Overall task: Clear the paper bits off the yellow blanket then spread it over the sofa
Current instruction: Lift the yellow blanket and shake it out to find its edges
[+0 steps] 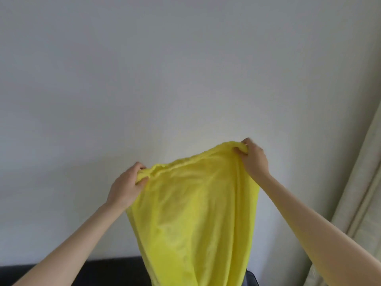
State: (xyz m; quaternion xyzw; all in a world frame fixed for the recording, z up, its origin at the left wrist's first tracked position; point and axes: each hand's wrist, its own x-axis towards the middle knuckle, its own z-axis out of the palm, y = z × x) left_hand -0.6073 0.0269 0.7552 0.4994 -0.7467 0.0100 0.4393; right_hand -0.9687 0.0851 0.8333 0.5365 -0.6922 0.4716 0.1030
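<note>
Up in front of the white wall [144, 79], the person is holding the yellow blanket [191, 213] in the air, left hand [125, 185] and right hand [252, 156] each gripping a top corner with fingers curled tight into bunched fabric. It's hanging down over the dark sofa [103, 271], with a beige curtain [358, 193] off to the right

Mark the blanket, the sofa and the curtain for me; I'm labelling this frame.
blanket [191, 213], head view, middle of the hanging cloth.
sofa [115, 269], head view, dark top edge left of the blanket.
curtain [362, 182], head view, folds along the right edge.
</note>
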